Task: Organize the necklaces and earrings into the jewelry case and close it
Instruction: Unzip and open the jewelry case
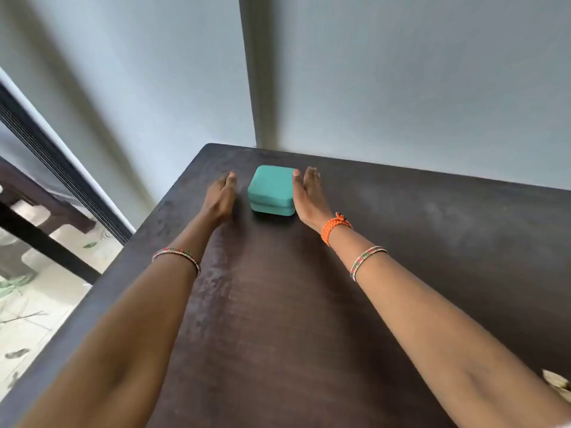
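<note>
A small teal jewelry case point(272, 190) stands closed on the dark wooden table point(401, 236), near its far edge. My left hand point(221, 194) lies a short gap to the left of the case, fingers straight and apart from it. On the other side my right hand point(307, 193) is edge-on against the case's right wall, its thumb touching the lid's corner, fingers straight. No necklaces or earrings are visible outside the case.
A pale wall point(401, 88) with a vertical trim strip point(253, 72) rises just behind the table. The table's left edge drops off to a tiled floor point(37, 304) and a dark window frame point(46, 168). A pale object point(557, 379) peeks in at the right edge.
</note>
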`<state>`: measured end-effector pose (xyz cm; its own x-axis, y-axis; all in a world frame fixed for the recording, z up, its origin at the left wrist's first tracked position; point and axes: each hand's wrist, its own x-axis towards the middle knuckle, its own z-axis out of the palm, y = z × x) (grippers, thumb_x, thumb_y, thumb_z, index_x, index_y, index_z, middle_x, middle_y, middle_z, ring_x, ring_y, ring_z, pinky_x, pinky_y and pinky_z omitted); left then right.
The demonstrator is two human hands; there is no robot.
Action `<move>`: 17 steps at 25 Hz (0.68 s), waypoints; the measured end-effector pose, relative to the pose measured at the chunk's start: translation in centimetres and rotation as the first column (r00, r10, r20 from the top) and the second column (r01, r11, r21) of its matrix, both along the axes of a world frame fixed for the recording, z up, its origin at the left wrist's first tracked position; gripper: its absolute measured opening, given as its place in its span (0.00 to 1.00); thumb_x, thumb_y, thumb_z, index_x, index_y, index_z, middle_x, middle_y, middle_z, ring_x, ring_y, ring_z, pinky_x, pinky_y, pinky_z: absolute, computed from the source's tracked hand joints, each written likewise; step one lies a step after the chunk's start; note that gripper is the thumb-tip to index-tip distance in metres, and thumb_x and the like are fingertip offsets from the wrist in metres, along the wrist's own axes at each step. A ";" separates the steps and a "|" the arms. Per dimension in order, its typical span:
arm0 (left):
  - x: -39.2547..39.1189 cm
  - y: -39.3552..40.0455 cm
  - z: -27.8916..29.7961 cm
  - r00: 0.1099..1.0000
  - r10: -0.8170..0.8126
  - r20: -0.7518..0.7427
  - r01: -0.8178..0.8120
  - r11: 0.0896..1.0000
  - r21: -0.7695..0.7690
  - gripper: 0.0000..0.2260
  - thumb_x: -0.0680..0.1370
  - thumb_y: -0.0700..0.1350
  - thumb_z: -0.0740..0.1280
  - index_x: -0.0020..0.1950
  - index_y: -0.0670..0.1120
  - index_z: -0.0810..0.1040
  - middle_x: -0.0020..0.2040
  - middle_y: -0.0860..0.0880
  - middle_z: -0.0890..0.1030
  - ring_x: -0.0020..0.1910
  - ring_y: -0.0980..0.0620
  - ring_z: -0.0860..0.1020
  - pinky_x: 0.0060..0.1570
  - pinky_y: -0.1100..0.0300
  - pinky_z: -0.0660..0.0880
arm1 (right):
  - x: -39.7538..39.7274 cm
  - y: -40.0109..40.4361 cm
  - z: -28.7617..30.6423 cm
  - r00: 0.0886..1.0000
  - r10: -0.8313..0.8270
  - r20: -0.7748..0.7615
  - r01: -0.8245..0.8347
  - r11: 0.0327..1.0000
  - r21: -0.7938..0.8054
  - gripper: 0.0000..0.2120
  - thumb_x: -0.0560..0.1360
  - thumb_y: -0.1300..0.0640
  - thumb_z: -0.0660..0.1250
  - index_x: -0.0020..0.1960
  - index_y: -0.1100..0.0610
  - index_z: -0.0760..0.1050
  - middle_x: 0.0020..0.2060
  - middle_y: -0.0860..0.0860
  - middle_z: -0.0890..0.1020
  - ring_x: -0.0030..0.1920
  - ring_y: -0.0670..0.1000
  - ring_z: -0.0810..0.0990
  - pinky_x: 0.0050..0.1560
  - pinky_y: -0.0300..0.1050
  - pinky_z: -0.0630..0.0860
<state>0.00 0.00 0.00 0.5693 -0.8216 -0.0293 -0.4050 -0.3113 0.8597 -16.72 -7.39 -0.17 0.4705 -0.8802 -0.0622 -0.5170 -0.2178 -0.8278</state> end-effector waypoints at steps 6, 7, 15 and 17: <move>-3.0 -1.0 -2.1 0.992 -0.005 -0.123 -0.009 0.994 -0.111 0.15 0.80 0.48 0.55 0.39 0.43 0.73 0.40 0.47 0.74 0.41 0.49 0.70 0.43 0.55 0.65 | 1.8 1.2 -1.6 0.973 -0.144 0.180 0.138 0.989 0.043 0.32 0.81 0.43 0.45 0.76 0.64 0.47 0.77 0.58 0.52 0.76 0.55 0.52 0.75 0.49 0.49; -3.5 -0.8 -2.1 0.992 -0.013 -0.125 -0.006 0.989 -0.151 0.14 0.79 0.48 0.57 0.37 0.44 0.73 0.37 0.47 0.73 0.40 0.48 0.69 0.41 0.54 0.66 | 1.3 1.6 -0.9 0.963 -0.165 0.213 0.155 0.986 0.063 0.33 0.81 0.42 0.45 0.77 0.63 0.47 0.76 0.58 0.53 0.76 0.56 0.54 0.75 0.50 0.52; -14.3 8.0 3.7 0.985 -0.080 -0.151 0.025 0.943 -0.333 0.13 0.80 0.44 0.58 0.37 0.42 0.74 0.33 0.50 0.73 0.34 0.52 0.69 0.39 0.57 0.64 | -8.8 9.2 4.1 0.860 -0.252 0.444 0.244 0.967 0.078 0.34 0.75 0.35 0.49 0.71 0.56 0.66 0.71 0.53 0.69 0.70 0.53 0.67 0.71 0.53 0.63; -16.9 11.2 4.0 0.982 -0.105 -0.158 0.045 0.938 -0.343 0.13 0.80 0.43 0.58 0.35 0.44 0.72 0.32 0.50 0.72 0.35 0.50 0.68 0.38 0.56 0.64 | -12.0 12.2 4.4 0.811 -0.243 0.532 0.226 0.969 0.098 0.23 0.76 0.45 0.53 0.61 0.58 0.74 0.60 0.54 0.79 0.60 0.54 0.76 0.64 0.51 0.71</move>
<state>-16.86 11.16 3.99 0.5162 -0.8405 0.1644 -0.2530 0.0338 0.9669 -28.74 4.81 4.20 0.2163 -0.9699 0.1119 -0.0222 -0.1195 -0.9926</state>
